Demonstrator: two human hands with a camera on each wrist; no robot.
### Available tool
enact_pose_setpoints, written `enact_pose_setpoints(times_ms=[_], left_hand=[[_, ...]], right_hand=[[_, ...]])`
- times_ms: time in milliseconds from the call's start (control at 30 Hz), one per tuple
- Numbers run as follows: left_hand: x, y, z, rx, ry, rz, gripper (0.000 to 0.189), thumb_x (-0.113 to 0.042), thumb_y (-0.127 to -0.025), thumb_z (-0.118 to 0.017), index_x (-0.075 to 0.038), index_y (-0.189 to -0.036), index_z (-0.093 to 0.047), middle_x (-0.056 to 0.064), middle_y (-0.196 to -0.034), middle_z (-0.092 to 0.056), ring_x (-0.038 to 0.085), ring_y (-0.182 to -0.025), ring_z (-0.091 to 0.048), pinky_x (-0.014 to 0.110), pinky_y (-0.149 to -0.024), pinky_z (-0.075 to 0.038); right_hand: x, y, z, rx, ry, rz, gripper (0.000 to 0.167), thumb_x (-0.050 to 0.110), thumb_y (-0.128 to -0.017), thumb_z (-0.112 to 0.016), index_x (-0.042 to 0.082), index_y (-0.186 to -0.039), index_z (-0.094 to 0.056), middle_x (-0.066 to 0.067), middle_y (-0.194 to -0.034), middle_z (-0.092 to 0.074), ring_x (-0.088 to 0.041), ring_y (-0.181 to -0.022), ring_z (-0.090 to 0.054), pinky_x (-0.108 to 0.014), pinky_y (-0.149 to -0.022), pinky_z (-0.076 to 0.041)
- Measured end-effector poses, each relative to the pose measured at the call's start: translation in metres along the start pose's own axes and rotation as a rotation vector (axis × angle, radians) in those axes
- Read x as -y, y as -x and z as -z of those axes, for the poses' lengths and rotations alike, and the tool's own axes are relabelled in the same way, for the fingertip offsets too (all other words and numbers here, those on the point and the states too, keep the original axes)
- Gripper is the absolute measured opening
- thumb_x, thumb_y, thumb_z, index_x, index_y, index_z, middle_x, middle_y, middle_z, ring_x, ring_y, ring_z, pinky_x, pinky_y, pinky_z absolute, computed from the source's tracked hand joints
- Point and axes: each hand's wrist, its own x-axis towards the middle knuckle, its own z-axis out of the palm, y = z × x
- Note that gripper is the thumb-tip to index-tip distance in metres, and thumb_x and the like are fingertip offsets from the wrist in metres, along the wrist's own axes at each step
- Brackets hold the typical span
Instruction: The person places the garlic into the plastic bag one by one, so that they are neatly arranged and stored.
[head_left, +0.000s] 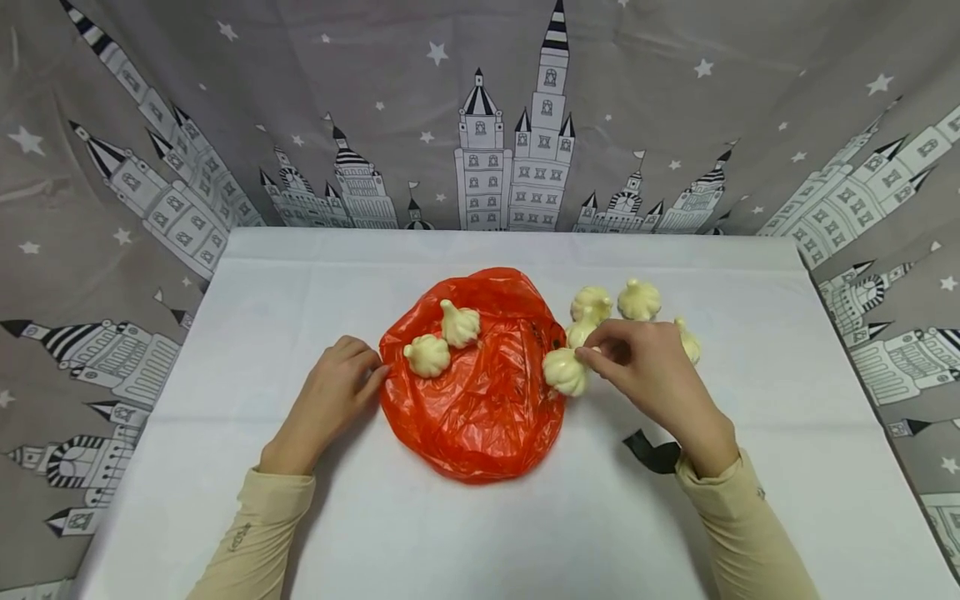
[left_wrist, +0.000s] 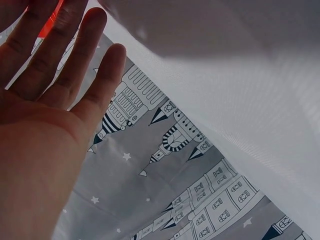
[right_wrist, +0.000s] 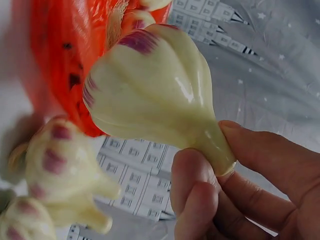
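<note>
In the head view a red plastic bag [head_left: 487, 417] lies spread in a rounded shape on the white table. Two artificial garlic bulbs [head_left: 428, 357] sit on its upper left part. My left hand [head_left: 330, 402] pinches the bag's left edge between thumb and forefinger; its other fingers [left_wrist: 107, 75] extend fairly straight in the left wrist view. My right hand [head_left: 656, 375] pinches a garlic bulb [right_wrist: 150, 90] by its stem, over the bag's right edge. This bulb is glossy and cream-coloured with purple patches. Several more garlic bulbs [head_left: 639, 300] lie right of the bag, partly behind the right hand.
A black strip [head_left: 651, 454] lies on the white tabletop [head_left: 465, 542] beneath the right wrist. Grey cloth [head_left: 337, 75] printed with castles and stars hangs behind the table and surrounds its sides.
</note>
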Motion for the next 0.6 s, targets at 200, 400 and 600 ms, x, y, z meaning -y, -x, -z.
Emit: enact_pose_setpoints(times_ms=[200, 400, 600], left_hand=[[0.0, -0.001, 0.0, 0.004, 0.0, 0.001, 0.011, -0.003, -0.091, -0.078, -0.002, -0.082, -0.071, 0.012, -0.085, -0.069, 0.032, -0.091, -0.062, 0.049, -0.083, -0.053], [0.002, 0.001, 0.0, -0.001, 0.003, 0.002, 0.012, -0.004, -0.091, -0.077, -0.002, -0.081, -0.07, 0.012, -0.085, -0.068, 0.032, -0.091, -0.062, 0.048, -0.084, -0.052], [0.002, 0.001, -0.001, 0.002, 0.001, -0.002, 0.014, -0.006, -0.091, -0.077, -0.002, -0.081, -0.069, 0.012, -0.084, -0.068, 0.032, -0.091, -0.061, 0.049, -0.084, -0.052]], right_hand=[[0.017, -0.014, -0.014, 0.059, -0.027, 0.041, 0.008, 0.017, -0.09, -0.084, 0.011, -0.089, -0.078, 0.003, -0.074, -0.069, -0.011, -0.066, -0.06, -0.028, -0.062, -0.051], [0.037, -0.028, -0.03, 0.129, -0.053, 0.091, 0.011, 0.017, -0.09, -0.084, 0.011, -0.086, -0.076, 0.004, -0.069, -0.063, -0.011, -0.064, -0.055, -0.027, -0.06, -0.048], [0.052, -0.039, -0.042, 0.169, -0.062, 0.108, 0.012, 0.02, -0.091, -0.084, 0.012, -0.087, -0.075, 0.004, -0.069, -0.062, -0.01, -0.064, -0.054, -0.027, -0.061, -0.048]])
